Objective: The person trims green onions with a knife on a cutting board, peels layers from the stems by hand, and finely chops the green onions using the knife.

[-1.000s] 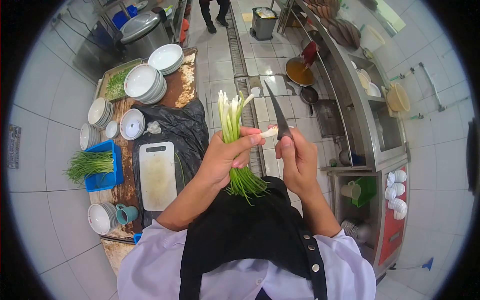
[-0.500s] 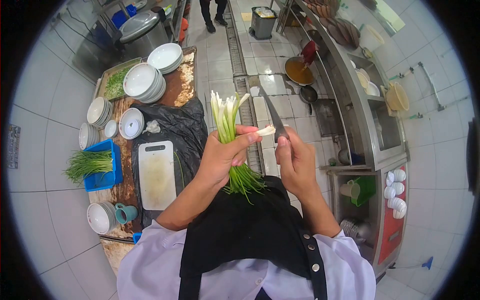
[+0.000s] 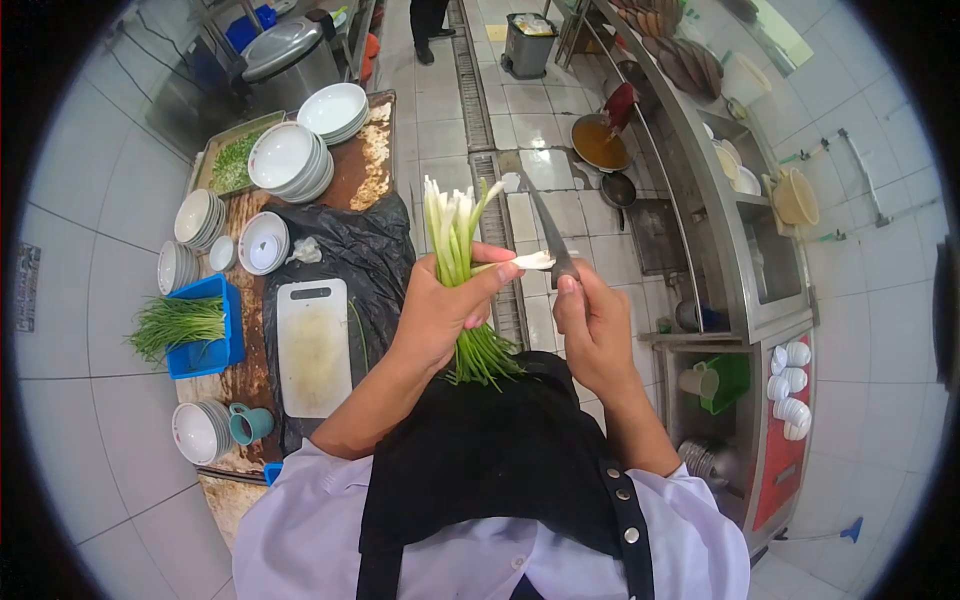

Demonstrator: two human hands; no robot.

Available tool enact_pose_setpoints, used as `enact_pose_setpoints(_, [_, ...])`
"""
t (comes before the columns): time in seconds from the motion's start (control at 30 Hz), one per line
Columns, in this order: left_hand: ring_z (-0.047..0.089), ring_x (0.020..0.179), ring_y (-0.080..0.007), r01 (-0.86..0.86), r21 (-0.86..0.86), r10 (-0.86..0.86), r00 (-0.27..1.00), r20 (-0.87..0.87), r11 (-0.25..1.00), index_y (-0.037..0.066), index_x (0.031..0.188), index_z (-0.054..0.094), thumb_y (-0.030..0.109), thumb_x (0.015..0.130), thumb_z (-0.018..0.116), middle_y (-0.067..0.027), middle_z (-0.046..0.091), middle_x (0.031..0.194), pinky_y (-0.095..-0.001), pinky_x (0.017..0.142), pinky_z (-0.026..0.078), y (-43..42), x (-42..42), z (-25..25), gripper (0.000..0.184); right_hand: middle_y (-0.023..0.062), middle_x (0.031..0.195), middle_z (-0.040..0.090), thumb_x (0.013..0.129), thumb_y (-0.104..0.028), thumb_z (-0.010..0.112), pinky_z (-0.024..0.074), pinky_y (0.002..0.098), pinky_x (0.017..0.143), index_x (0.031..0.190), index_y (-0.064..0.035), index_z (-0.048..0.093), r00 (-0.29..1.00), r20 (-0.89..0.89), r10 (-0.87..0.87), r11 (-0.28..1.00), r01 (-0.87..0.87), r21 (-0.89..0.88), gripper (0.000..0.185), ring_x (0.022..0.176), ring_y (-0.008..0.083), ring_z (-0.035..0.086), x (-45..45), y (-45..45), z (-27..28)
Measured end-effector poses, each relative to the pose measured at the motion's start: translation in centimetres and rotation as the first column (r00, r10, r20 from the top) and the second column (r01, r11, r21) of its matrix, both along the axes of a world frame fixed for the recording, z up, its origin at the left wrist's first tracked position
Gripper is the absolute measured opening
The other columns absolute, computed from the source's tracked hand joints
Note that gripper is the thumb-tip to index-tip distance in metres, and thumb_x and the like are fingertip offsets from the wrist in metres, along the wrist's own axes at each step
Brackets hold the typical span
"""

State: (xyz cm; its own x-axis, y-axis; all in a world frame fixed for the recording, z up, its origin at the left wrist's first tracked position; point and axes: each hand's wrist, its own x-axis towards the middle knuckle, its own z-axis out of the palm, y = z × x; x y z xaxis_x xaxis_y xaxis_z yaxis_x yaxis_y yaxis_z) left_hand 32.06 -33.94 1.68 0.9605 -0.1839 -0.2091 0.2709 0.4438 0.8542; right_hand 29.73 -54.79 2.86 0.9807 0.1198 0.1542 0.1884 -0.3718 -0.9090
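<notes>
My left hand point(image 3: 447, 307) is closed round a bunch of green onions point(image 3: 454, 235), white ends up and green leaves hanging down over the black apron. One onion's white end point(image 3: 534, 260) sticks out sideways to the right from between my left thumb and fingers. My right hand point(image 3: 594, 322) grips a knife point(image 3: 548, 222) near its base, blade pointing up and slightly left. The lower part of the knife is beside the tip of that single onion; whether they touch is hard to tell.
On the left table stand a white cutting board point(image 3: 314, 350) on black plastic point(image 3: 385, 240), stacked bowls point(image 3: 283, 157), a blue basket of greens point(image 3: 233, 325) and a teal mug point(image 3: 250, 424). A steel counter point(image 3: 740, 270) runs along the right. A person point(image 3: 428, 25) stands far ahead.
The person ahead has shifted their legs. My hands stay nearly in place, with the onion bunch and knife moving only slightly.
</notes>
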Motion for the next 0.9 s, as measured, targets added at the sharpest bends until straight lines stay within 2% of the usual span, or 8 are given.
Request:
enact_pose_setpoints(0.1, [0.049,0.053,-0.0041,0.028,-0.013,-0.027,1.0,0.004,1.0,-0.001,0.112,0.074,0.009,0.1,0.082,-0.0004,0.069,0.082,-0.0228,0.048,0.035,0.1,0.0,-0.4,0.018,0.0097,0.063,0.049,0.114,-0.015,0.053,0.0382,0.0357,0.056,0.124,0.0013,0.07,1.0,0.015,-0.002,1.0,0.002,0.027,0.026,0.057,0.0124,0.044,0.1,0.2,0.3])
enact_pose_setpoints(0.2, [0.048,0.052,-0.0049,0.026,-0.119,-0.033,0.998,-0.054,0.993,0.0,0.11,0.073,0.01,0.099,0.083,-0.0003,0.069,0.082,-0.0239,0.048,0.034,-0.1,0.3,-0.5,0.017,0.0097,0.063,0.05,0.115,-0.016,0.053,0.0389,0.0355,0.057,0.123,0.001,0.07,1.0,-0.009,-0.002,1.0,0.002,-0.009,0.026,0.058,0.0121,0.045,0.1,0.0,0.3])
enact_pose_setpoints(0.3, [0.056,0.056,-0.0069,0.037,-0.131,-0.043,0.998,-0.04,0.991,-0.001,0.118,0.074,0.011,0.099,0.083,-0.0023,0.072,0.087,-0.0237,0.05,0.04,-0.1,0.4,-0.6,0.025,0.0096,0.064,0.05,0.115,-0.017,0.053,0.0393,0.0348,0.058,0.123,0.0007,0.07,1.0,0.012,-0.014,0.999,0.015,-0.036,0.026,0.058,0.0118,0.046,0.1,0.2,0.2])
enact_pose_setpoints(0.4, [0.071,0.069,-0.0119,0.009,-0.124,-0.017,0.997,-0.069,0.992,-0.004,0.128,0.073,0.013,0.1,0.082,-0.0085,0.078,0.097,-0.0251,0.057,0.05,-0.6,0.2,0.5,0.034,0.0087,0.063,0.051,0.115,-0.017,0.053,0.0394,0.0344,0.057,0.123,0.0003,0.07,0.998,0.061,-0.031,0.999,0.032,-0.014,0.026,0.057,0.0116,0.047,0.1,0.4,0.2])
enact_pose_setpoints(0.5, [0.077,0.079,-0.0175,0.121,-0.06,-0.126,0.989,-0.08,0.991,-0.004,0.137,0.07,0.016,0.101,0.08,-0.0183,0.081,0.112,-0.0275,0.063,0.055,-0.2,0.2,0.3,0.042,0.0079,0.063,0.051,0.115,-0.017,0.053,0.0395,0.0345,0.057,0.122,0.0002,0.07,0.998,0.033,-0.044,0.999,0.045,-0.018,0.025,0.057,0.0115,0.047,0.2,0.2,0.5])
enact_pose_setpoints(0.6, [0.079,0.086,-0.0192,0.128,-0.061,-0.131,0.989,-0.061,0.99,-0.005,0.132,0.071,0.017,0.101,0.081,-0.0187,0.081,0.112,-0.0288,0.068,0.058,-0.1,0.2,0.4,0.039,0.0066,0.063,0.052,0.115,-0.017,0.052,0.0398,0.0345,0.057,0.121,-0.0001,0.07,0.999,0.01,-0.047,0.999,0.047,-0.019,0.025,0.057,0.011,0.048,0.3,0.2,0.6])
enact_pose_setpoints(0.8, [0.078,0.085,-0.018,0.014,-0.065,-0.022,0.993,-0.113,0.998,-0.004,0.124,0.072,0.016,0.101,0.081,-0.0178,0.082,0.112,-0.0318,0.078,0.06,-0.6,0.2,0.0,0.032,0.0037,0.064,0.049,0.116,-0.018,0.052,0.0384,0.0331,0.057,0.122,0.0002,0.071,0.999,-0.004,-0.035,0.999,0.035,0.017,0.027,0.059,0.0087,0.046,0.1,0.5,-0.1])
enact_pose_setpoints(0.9, [0.072,0.072,-0.0148,-0.039,-0.075,0.029,0.992,-0.124,0.996,-0.004,0.121,0.073,0.015,0.1,0.081,-0.0171,0.082,0.106,-0.0287,0.067,0.055,-1.1,0.2,-0.2,0.029,0.0013,0.063,0.049,0.116,-0.019,0.053,0.0384,0.0317,0.058,0.124,0.0002,0.072,0.999,-0.013,-0.041,0.999,0.041,0.033,0.029,0.06,0.0079,0.047,0.1,0.6,-0.7])
